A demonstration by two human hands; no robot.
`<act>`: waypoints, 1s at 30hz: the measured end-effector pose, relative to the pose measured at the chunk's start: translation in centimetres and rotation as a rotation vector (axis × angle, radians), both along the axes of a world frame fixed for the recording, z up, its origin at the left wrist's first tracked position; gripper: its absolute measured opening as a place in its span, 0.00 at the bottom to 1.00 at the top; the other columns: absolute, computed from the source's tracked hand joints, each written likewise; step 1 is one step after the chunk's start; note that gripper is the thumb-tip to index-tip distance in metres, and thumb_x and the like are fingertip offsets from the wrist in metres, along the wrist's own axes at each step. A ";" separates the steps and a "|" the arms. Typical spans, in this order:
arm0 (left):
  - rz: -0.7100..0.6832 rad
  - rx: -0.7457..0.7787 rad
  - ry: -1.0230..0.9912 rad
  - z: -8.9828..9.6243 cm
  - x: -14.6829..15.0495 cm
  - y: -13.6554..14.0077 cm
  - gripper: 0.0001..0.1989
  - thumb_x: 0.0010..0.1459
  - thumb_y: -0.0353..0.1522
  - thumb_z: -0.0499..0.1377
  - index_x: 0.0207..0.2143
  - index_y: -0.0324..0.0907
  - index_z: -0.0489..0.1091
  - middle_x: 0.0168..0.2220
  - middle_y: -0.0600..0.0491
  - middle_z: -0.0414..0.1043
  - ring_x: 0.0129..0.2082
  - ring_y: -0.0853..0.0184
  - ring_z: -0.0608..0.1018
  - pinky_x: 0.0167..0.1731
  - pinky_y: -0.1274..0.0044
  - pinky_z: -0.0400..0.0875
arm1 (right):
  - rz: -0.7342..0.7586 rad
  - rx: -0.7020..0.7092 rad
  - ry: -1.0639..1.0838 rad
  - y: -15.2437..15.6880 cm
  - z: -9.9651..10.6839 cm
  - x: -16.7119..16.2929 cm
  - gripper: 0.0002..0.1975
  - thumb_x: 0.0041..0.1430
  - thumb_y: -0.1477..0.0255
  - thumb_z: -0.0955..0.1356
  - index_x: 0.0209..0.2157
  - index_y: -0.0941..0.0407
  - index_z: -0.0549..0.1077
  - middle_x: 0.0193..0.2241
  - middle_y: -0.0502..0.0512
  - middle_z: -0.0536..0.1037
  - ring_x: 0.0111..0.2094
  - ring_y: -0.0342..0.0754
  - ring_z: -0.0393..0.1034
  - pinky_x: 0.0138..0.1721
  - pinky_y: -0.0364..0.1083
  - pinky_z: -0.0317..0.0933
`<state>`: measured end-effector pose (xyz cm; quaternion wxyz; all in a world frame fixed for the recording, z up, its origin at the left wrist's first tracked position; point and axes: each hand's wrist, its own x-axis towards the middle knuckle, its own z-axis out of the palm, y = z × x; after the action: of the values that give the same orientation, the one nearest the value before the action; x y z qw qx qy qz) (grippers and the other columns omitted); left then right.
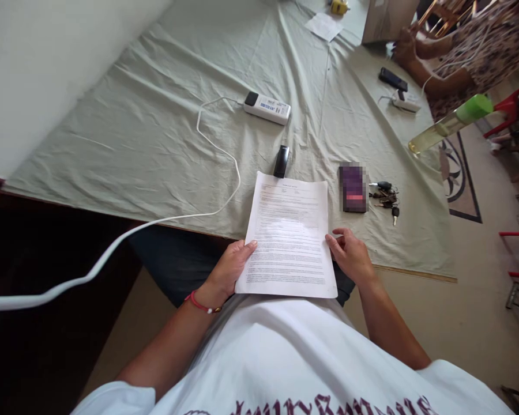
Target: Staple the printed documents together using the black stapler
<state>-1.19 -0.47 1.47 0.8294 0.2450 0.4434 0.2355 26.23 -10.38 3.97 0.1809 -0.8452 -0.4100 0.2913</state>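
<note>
A printed sheet of paper (289,242), perhaps more than one, lies tilted over the table's near edge and reaches toward my lap. My left hand (233,262) grips its left edge, thumb on top and fingers hidden underneath. At the opposite edge is my right hand (352,253), its thumb touching the paper's side and its index finger apart from the thumb. Just beyond the top of the paper lies a small glossy black oblong object (281,161). To the right rest a phone (353,187) with a blurred screen and a bunch of keys (387,199).
A green cloth (164,132) covers the table. A white oblong box (268,108) trails a white cable (173,218) off the left. At the right are a green-capped bottle (452,124), a black device (392,79), a cardboard box (387,20) and another person's hands (406,49).
</note>
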 end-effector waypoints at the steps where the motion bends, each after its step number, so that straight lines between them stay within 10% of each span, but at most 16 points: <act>1: 0.000 -0.005 -0.003 0.1 0.1 0.0 0.21 0.49 0.40 0.72 0.41 0.34 0.78 0.38 0.42 0.84 0.44 0.49 0.84 0.45 0.64 0.81 | -0.045 0.032 0.120 0.0 -0.1 0.1 0.21 0.64 0.52 0.65 0.48 0.54 0.70 0.31 0.54 0.80 0.33 0.54 0.75 0.36 0.51 0.66; 9: -0.017 -0.001 -0.023 0.2 0.8 -0.1 0.22 0.49 0.41 0.73 0.41 0.34 0.78 0.39 0.42 0.84 0.45 0.49 0.84 0.46 0.63 0.81 | -0.362 0.188 0.726 0.9 -0.5 -0.9 0.26 0.47 0.53 0.75 0.43 0.54 0.74 0.33 0.52 0.82 0.31 0.49 0.74 0.31 0.46 0.67; 30: -0.054 0.137 0.078 0.2 2.1 -0.3 0.30 0.48 0.51 0.71 0.42 0.35 0.76 0.37 0.43 0.83 0.42 0.52 0.83 0.45 0.65 0.77 | -0.274 0.288 0.517 4.4 -2.6 -0.2 0.14 0.62 0.56 0.64 0.40 0.50 0.74 0.42 0.54 0.83 0.42 0.55 0.78 0.43 0.53 0.72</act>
<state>0.89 -0.75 1.64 0.7988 0.3223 0.4513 0.2332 26.00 -6.03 1.32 0.4342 -0.7563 -0.2699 0.4082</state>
